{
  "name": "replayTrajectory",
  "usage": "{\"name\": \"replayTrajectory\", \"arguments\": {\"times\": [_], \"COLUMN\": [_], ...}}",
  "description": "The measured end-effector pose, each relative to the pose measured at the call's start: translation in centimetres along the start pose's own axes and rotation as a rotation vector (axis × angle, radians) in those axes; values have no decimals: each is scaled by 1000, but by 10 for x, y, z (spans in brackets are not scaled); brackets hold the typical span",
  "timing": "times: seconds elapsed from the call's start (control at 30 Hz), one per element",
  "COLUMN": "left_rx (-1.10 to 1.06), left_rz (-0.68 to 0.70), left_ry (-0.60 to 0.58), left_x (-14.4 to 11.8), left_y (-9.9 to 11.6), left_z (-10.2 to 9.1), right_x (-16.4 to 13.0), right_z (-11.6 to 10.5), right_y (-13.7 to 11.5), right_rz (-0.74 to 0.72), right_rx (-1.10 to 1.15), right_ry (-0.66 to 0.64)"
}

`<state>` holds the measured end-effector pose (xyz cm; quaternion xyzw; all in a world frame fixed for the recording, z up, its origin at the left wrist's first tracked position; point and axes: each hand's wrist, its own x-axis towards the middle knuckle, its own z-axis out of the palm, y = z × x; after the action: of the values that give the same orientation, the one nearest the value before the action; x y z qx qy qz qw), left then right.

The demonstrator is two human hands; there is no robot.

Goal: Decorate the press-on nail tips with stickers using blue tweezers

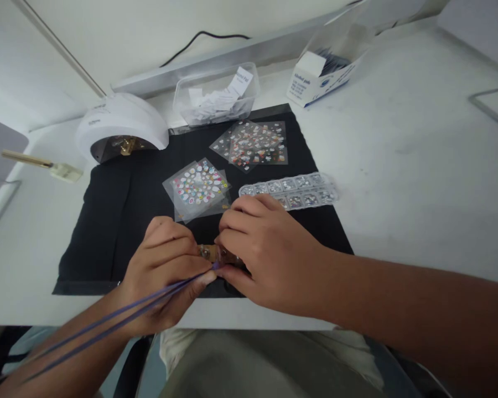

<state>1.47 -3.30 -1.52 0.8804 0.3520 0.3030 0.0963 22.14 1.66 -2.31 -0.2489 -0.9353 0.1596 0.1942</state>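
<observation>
My left hand (161, 276) and my right hand (269, 249) meet low over the front of a black mat (103, 237). Both are closed, thumbs and fingertips pinching a small gold-coloured piece (207, 252) between them. Its exact kind is hidden by the fingers. A thin purple cord (157, 291) runs from the pinched fingertips across my left hand and wrist to the lower left. Just beyond my right hand lies a clear compartment case (302, 190) of tiny shiny gems. Sticker sheets (199, 185) with colourful shapes rest beyond my left hand.
More clear sticker sheets (257, 143) overlap at the mat's back. A white dome-shaped lamp (124, 124) stands back left, a small bottle with a gold handle (64, 170) left of it. Behind are a plastic tub (218, 113) of packets and an alcohol pads box (311, 88).
</observation>
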Motion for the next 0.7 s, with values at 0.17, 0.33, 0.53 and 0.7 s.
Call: {"name": "replayTrajectory", "arguments": {"times": [0.17,0.33,0.53,0.7], "left_rx": [-5,39,54,54], "left_rz": [-6,-41,-67,-75], "left_ry": [2,35,69,95], "left_x": [-1,-3,-5,-5], "left_y": [-1,-3,-3,-3], "left_z": [2,3,1,-2], "right_x": [1,2,0,2], "right_z": [0,0,-1,1], "right_y": [2,2,1,3], "right_rz": [-7,1,11,18], "right_rx": [-8,0,11,31], "right_ry": [-6,-10,-3,8]}}
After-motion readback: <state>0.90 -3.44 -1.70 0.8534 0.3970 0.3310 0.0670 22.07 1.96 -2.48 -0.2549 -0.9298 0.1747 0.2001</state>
